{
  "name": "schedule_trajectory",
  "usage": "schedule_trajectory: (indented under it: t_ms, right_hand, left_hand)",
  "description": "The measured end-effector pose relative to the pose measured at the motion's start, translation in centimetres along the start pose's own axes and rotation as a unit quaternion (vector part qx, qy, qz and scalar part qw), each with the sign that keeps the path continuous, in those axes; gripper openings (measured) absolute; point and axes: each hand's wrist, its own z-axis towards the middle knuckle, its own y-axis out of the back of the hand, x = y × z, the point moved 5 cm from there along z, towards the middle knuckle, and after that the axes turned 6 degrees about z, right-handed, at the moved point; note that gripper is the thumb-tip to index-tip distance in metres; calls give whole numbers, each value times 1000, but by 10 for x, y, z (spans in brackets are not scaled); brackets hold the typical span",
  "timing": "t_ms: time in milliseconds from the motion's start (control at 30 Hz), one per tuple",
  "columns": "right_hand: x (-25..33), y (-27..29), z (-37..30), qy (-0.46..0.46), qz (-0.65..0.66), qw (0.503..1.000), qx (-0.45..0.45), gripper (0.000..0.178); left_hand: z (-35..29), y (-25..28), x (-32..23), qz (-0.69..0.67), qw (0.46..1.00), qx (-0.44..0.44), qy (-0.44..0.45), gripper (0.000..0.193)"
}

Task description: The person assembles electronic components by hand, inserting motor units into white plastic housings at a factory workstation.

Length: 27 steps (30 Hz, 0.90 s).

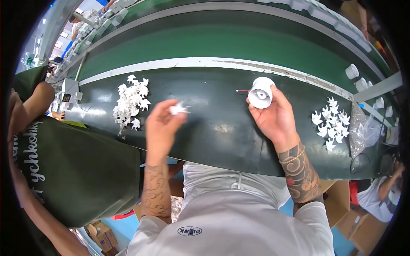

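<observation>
Between the thumb and fingers of my left hand (160, 131) is a small white plastic piece (178, 109) with pointed arms, blurred at its tips. My right hand (277, 118) grips a white round cup-shaped housing (262, 90), tilted so that its hollow inside with a small hub shows. A thin red lead with a tiny white end sticks out from the housing's left side. To the left of my left hand lies a heap of white pointed pieces (129, 102). Farther right, past my right hand, a smaller heap of similar pieces (332, 121) is spread out.
The dark work surface (213, 141) borders a green conveyor belt (192, 42) behind a pale rail. Near the right end lie a clear bag of small parts (357, 128) and several white cups (352, 71). A person in a dark green shirt (81, 170) is close at my left.
</observation>
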Motion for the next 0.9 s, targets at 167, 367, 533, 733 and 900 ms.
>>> schedule_trajectory:
  t_ms: [167,367,533,733,900]
  right_hand:
    - [-9,-12,-10,-6,-13,1000,11,36]
    - [-8,-7,-9,12,-89,996,2,35]
    - [-7,-8,-8,10,-106,994,-2,34]
    - [-8,-14,-12,1,-88,996,-14,33]
    - [-11,-9,-12,-18,-108,994,-3,42]
  left_hand:
    - [-4,-112,-40,122,962,152,-189,15]
    - [-2,-133,-42,298,903,83,-298,19]
    - [5,-137,-34,269,928,82,-245,13]
    - [2,-135,-37,206,945,50,-247,13]
    - [3,-131,-35,204,945,56,-249,14]
